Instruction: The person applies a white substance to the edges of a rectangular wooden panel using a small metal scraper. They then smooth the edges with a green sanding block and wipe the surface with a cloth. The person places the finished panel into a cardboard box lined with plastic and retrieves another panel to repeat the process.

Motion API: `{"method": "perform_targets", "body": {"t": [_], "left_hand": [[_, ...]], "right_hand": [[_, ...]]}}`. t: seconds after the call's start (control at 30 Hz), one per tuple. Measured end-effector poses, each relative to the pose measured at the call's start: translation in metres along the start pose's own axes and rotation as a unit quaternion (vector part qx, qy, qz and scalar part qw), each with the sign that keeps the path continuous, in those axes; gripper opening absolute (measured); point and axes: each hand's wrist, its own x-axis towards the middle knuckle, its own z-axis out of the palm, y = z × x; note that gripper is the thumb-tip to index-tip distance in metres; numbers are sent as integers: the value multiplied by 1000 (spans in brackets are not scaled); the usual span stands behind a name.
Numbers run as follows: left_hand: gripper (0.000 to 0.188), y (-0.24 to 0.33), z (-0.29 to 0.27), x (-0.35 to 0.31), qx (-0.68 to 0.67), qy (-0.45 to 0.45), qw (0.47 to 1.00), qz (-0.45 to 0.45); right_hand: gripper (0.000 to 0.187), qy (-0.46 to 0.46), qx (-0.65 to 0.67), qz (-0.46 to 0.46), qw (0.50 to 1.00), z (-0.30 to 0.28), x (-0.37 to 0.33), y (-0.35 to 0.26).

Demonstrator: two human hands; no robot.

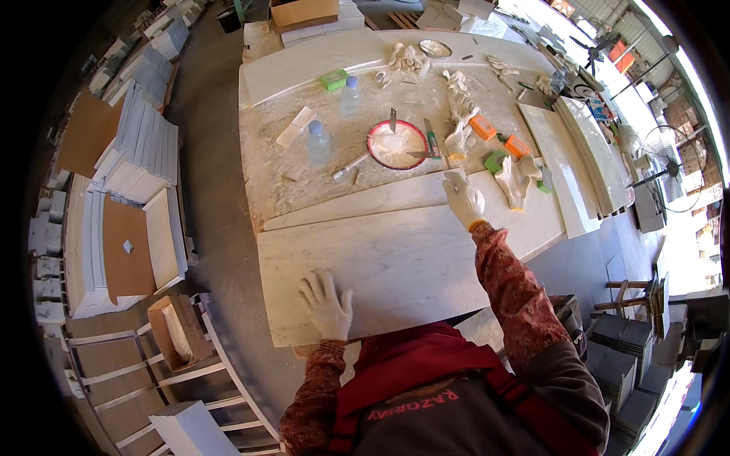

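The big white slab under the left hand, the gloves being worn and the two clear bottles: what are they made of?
The slab looks like smooth stone, maybe marble, because grey streaks run through its pale surface. The gloves seem to be knitted cloth: dull, soft-looking, snug at the wrist. The bottles are probably thin plastic, being see-through.

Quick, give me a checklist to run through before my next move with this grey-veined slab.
1. Left hand flat on the near slab: ok, fingers spread.
2. Right hand touching the near slab: cannot tell; it's around the far edge.
3. Both hands gloved: ok.
4. Near slab fully supported underneath: cannot tell; its underside is hidden.
5. Tools out of the red-rimmed bowl: not ok; a metal blade reaches in.
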Motion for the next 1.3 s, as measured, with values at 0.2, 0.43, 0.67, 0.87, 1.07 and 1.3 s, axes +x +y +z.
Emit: {"method": "perform_targets", "body": {"t": [0.2, 0.43, 0.67, 0.87, 1.07, 1.3], "left_hand": [[60, 93, 19, -34, -87, 9, 990, 109], [60, 96, 20, -40, -51, -15, 997, 63], [74, 142, 28, -48, -55, -23, 996, 67], [94, 230, 16, -61, -62, -235, 938, 245], [83, 262, 43, -52, 71, -211, 928, 299], [78, 263, 55, -53, 112, -236, 922, 285]], "right_hand": [[29, -50, -146, -11, 988, 79, 108, -11], [18, -69, -238, -131, 960, 63, 106, -29], [22, -230, 205, 21, 951, -64, -20, 95], [37, -305, 341, 148, 877, -97, -187, 191], [38, -246, 313, 64, 915, -92, -254, 221], [40, -210, 242, 21, 947, -96, -276, 215]]}}
